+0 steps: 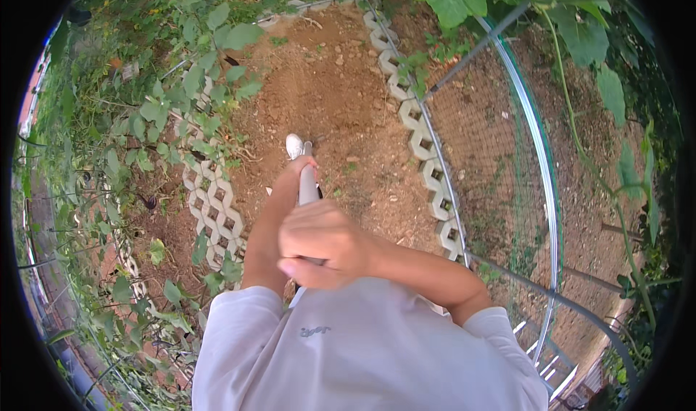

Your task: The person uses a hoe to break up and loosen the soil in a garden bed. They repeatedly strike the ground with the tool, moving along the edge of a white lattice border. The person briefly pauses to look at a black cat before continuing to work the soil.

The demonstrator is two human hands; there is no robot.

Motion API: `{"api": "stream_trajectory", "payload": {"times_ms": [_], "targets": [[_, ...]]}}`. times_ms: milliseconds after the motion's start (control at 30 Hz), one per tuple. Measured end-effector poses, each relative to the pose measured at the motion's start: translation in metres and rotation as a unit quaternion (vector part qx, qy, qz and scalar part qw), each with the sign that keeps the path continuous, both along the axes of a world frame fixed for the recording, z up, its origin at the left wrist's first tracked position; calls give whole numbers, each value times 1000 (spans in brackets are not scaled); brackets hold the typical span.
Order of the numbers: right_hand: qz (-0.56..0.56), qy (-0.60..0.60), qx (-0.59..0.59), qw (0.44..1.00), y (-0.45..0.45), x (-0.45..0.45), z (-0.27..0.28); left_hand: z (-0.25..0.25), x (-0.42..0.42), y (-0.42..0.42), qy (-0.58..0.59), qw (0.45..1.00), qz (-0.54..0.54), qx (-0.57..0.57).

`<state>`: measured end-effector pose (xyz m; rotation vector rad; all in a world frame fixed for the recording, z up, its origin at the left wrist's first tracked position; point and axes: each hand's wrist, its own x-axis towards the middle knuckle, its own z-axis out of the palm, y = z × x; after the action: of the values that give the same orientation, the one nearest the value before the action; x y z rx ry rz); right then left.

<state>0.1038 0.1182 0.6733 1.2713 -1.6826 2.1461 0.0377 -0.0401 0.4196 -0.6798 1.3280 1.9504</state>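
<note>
A long grey pole-like handle (308, 185) runs from close to my chest down towards the ground, its far end by my white shoe (294, 145). Near its upper end my right hand (325, 243), whose forearm comes in from the right, is closed around it. Further down, my left hand (306, 164) grips the same handle, with its arm reaching from the left. What tool head the handle bears, I cannot tell. Brown bare soil (321, 95) with small clods and stones lies beyond the shoe.
Pale perforated concrete blocks (421, 142) edge the soil on the right, beside a thin metal pipe (443, 166) and netting (484, 155). More such blocks (215, 196) lie left among leafy vines (157, 112). A curved metal pipe (535, 123) and hanging leaves stand at right.
</note>
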Motion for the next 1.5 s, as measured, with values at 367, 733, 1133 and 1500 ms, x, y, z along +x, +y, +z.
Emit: {"api": "stream_trajectory", "payload": {"times_ms": [367,733,1133,1500], "targets": [[-101,-450,285,841,194,244,-91,-221,142,159,-138,958,82,-237],[-157,-691,622,332,216,441,-366,-380,254,219,-295,913,23,-281],[-314,-581,702,265,161,433,-364,-425,158,141,-394,915,81,31],[-236,-629,695,255,243,485,-343,-379,198,198,-366,924,114,6]]}}
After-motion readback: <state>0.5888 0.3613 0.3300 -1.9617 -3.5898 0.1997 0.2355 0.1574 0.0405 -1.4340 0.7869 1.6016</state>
